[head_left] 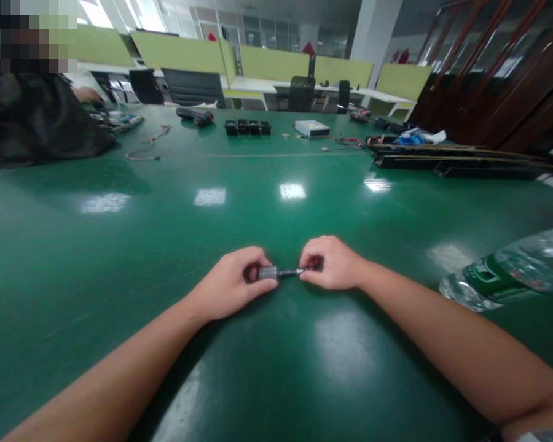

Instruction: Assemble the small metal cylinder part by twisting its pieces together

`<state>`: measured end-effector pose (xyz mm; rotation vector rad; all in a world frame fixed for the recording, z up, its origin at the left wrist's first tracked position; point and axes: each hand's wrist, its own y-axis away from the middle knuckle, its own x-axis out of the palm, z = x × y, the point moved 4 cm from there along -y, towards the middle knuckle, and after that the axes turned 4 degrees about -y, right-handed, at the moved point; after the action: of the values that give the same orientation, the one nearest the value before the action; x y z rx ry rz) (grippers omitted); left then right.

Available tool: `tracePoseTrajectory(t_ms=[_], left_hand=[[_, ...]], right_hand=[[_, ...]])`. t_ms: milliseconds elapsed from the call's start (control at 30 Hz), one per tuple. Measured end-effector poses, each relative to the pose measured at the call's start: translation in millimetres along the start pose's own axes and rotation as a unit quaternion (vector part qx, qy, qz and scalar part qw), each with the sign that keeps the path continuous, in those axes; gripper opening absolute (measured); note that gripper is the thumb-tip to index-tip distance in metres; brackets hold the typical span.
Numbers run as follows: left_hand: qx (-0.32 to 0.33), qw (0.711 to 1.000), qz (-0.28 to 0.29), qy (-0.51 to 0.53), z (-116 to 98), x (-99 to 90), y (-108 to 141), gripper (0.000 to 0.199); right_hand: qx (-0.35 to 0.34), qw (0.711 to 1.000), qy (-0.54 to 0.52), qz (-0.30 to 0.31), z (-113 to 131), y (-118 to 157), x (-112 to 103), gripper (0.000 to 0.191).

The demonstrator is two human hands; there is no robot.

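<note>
Here's your left hand (233, 281) pinching the grey cylinder (268, 274), on or just over the green table (267, 368), your right hand (329, 264) gripping the outer end of its thin shaft (288, 273); they look joined, how firmly isn't clear, and neither is set down yet. Right of the cylinder lies a bottle (502, 273), possibly crowding that side; well beyond the cylinder sit a drill (196, 116), black block (247, 127) and silver box (311, 128).

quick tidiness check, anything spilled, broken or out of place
No spill or damage stands out. On the table, back right, a crumpled blue-and-white item near long dark strips looks untidy. The bottle slants oddly, perhaps only from the lens.
</note>
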<state>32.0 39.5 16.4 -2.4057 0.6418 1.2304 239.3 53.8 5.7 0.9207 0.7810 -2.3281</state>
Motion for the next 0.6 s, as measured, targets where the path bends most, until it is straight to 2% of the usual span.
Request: tracePoseTrajectory(t_ms=[300, 600], left_hand=[[-0.002, 1.000, 0.001, -0.001, 2.1, 1.0, 0.9, 0.023], [0.005, 1.000, -0.001, -0.002, 2.4, 1.6, 0.5, 0.023]], right_hand=[[0.050, 0.998, -0.045, -0.012, -14.9, 1.8, -11.7, 0.008], [0.037, 0.998, -0.047, 0.004, -12.3, 1.8, -8.6, 0.008]])
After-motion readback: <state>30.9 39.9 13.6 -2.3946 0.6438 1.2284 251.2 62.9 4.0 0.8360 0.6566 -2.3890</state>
